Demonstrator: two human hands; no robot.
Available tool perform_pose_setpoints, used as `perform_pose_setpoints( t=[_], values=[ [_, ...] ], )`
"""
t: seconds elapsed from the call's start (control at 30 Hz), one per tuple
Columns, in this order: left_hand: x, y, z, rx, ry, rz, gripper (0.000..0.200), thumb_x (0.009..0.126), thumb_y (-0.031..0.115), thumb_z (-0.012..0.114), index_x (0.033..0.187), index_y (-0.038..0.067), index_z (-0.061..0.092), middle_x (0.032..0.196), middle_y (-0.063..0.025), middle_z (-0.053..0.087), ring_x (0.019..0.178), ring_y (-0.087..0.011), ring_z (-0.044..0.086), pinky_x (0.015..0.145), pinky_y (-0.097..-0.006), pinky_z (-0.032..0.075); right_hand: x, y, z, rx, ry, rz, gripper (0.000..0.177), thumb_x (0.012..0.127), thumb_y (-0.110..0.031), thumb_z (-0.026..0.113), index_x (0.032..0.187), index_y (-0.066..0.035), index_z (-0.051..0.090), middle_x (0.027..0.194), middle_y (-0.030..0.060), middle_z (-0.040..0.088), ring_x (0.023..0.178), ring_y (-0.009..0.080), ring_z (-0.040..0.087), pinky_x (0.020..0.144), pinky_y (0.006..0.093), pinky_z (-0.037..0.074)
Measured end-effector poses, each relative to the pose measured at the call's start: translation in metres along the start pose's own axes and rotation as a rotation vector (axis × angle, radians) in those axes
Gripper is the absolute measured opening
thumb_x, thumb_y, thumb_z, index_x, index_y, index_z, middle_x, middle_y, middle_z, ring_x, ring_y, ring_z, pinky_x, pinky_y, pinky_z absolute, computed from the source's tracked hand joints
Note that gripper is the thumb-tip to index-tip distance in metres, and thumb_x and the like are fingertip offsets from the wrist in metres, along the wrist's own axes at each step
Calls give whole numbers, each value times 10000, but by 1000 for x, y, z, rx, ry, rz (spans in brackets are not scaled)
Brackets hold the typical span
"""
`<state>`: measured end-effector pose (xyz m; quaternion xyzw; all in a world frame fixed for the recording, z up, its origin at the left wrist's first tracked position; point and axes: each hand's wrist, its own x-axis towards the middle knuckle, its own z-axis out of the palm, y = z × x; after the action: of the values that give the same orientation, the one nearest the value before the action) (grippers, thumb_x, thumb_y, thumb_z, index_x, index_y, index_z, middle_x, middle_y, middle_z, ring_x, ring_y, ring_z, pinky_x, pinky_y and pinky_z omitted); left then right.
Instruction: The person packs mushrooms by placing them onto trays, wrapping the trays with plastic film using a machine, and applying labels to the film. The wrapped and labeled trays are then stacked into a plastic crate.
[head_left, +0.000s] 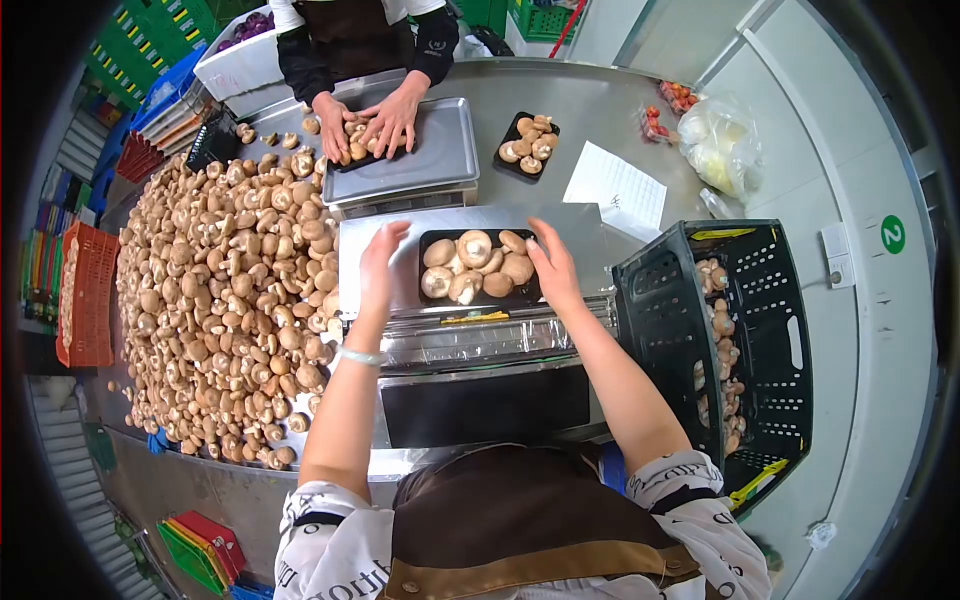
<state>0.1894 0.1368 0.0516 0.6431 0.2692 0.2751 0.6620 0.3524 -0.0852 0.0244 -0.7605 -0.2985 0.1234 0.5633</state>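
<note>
A black tray [425, 300] of brown-capped mushrooms [474, 248] rests in front of me on the metal top of a wrapping machine [450, 345]. My left hand [379, 262] is raised to the left of the tray, apart from it, fingers stretched and nothing in them. At the tray's right rim is my right hand [553, 264], its thumb and fingers spread and close beside the mushrooms at that end. Clear film [470, 350] lies across the machine just below the tray.
Loose mushrooms [230, 290] form a large heap at left. Across the table, a co-worker's hands [390, 118] press on a filled tray on a scale [455, 150]. Another filled tray [527, 147], a paper sheet [612, 190] and a bag [718, 145] lie beyond. A black crate [765, 330] stands at right.
</note>
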Motion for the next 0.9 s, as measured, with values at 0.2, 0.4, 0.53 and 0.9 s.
perform_pose_setpoints(
  t=[0.2, 0.4, 0.53, 0.9],
  values=[
    [-83, 19, -68, 570, 155, -252, 164, 888, 149, 638, 907, -10, 674, 775, -61, 646, 737, -135, 588, 676, -286, 463, -61, -24, -74, -429, 12, -107, 344, 857, -201, 655, 1145, -33, 573, 1167, 143, 579, 1144, 332, 506, 978, 421, 404],
    [-124, 9, -47, 1083, 203, 180, 154, 791, 128, 719, 854, -1, 663, 828, -131, 637, 827, -326, 590, 747, -408, 462, -108, -34, -99, -772, 13, 69, 279, 784, -247, 734, 921, -42, 605, 961, 108, 558, 987, 314, 519, 871, 430, 416],
    [-67, 17, -3, 781, 140, 344, 278, 821, 105, 678, 1073, 8, 612, 1085, -166, 606, 1036, -357, 555, 897, -412, 442, -65, -45, -67, -560, 34, -129, 370, 828, -207, 688, 1122, -19, 565, 1167, 154, 541, 1136, 356, 483, 972, 425, 398],
    [4, -12, 55, 833, -295, 450, 444, 772, 289, 723, 1118, 34, 610, 1118, -162, 606, 1076, -363, 534, 955, -446, 415, 127, 20, 18, -493, -435, -79, 535, 879, -336, 619, 1325, -70, 488, 1320, 186, 527, 1221, 358, 492, 1029, 405, 388]
  ],
)
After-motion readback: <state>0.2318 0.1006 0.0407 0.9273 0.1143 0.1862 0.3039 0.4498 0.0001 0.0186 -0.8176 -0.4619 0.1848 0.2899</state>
